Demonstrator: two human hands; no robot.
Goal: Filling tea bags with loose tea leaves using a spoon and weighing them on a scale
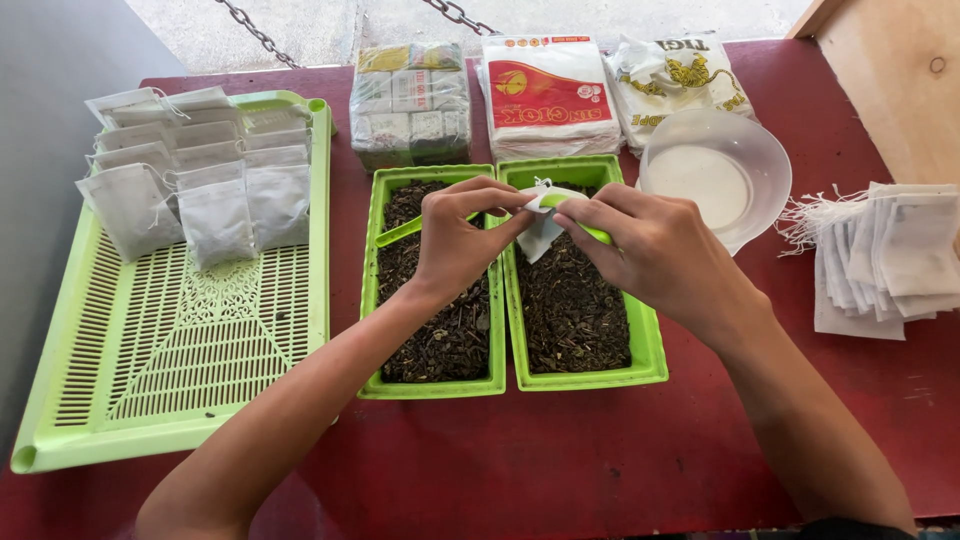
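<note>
Both my hands meet over two green rectangular trays of dark loose tea leaves. My left hand [462, 235] pinches the top edge of a small white filter bag [540, 232]. My right hand [655, 250] holds the bag's other side together with a green scoop [585, 222], whose end shows between my fingers. The bag hangs above the right tea tray [645, 350]. A second green scoop [405, 232] lies in the left tea tray [368, 300] under my left hand.
A large green slotted tray [160, 370] at left carries rows of filled white bags [195, 170]. A pile of flat white bags [885, 260] lies at right, beside a clear plastic bowl [715, 170]. Packets [545, 92] stand along the far edge of the red table [560, 460].
</note>
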